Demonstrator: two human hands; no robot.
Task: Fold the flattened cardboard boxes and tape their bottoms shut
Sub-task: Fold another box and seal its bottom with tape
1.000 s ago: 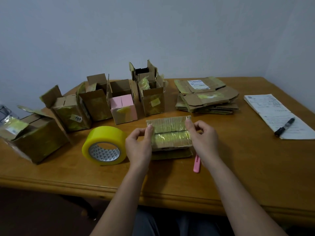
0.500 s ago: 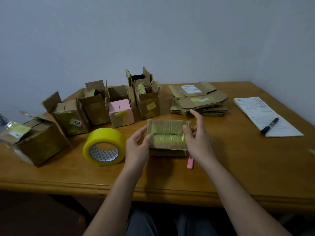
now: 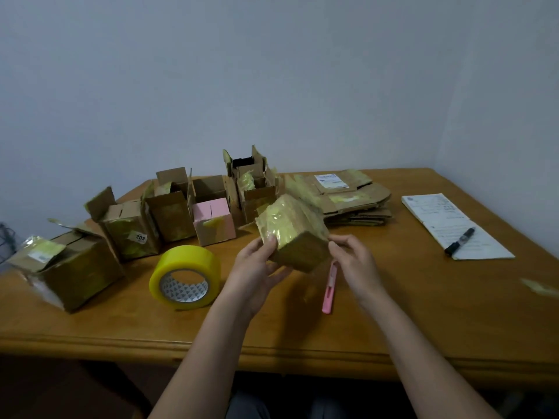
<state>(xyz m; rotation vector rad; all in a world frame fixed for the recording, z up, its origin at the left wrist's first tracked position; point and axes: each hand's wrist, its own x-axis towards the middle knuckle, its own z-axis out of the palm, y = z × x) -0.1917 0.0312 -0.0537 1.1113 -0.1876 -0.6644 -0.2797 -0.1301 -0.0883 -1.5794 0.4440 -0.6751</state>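
Box (image 3: 292,234) raised off the table (image 3: 393,313), tilted, above the middle of the near half. Gripped from the left by the left hand (image 3: 257,269), thumb on the tape-glossed upper face and fingers curled under; touched at its right corner by the fingertips of the right hand (image 3: 355,263), loosely curled, seemingly steadying rather than clasping.

Advice for the step, as a judgement: turn slowly, check every flap seam under the yellow film, press down any lifted tape edge with a thumb before setting down, bottom face to the tabletop.

Just below the box, near the front edge: pink cutter (image 3: 329,290) lying lengthwise. Left of it, roll of yellow tape (image 3: 184,278) on its side.

Farther back, along the left and rear: row of folded boxes (image 3: 211,207) standing upright, top flaps open; interiors mostly dark, contents impossible to tell, though probably nothing inside. Largest one (image 3: 66,267) tipped at the left edge.

Toward the rear right: stack of flattened boxes (image 3: 348,198), not yet folded. Near the right edge: sheet of paper (image 3: 447,219) with a black marker (image 3: 459,241) resting on it.
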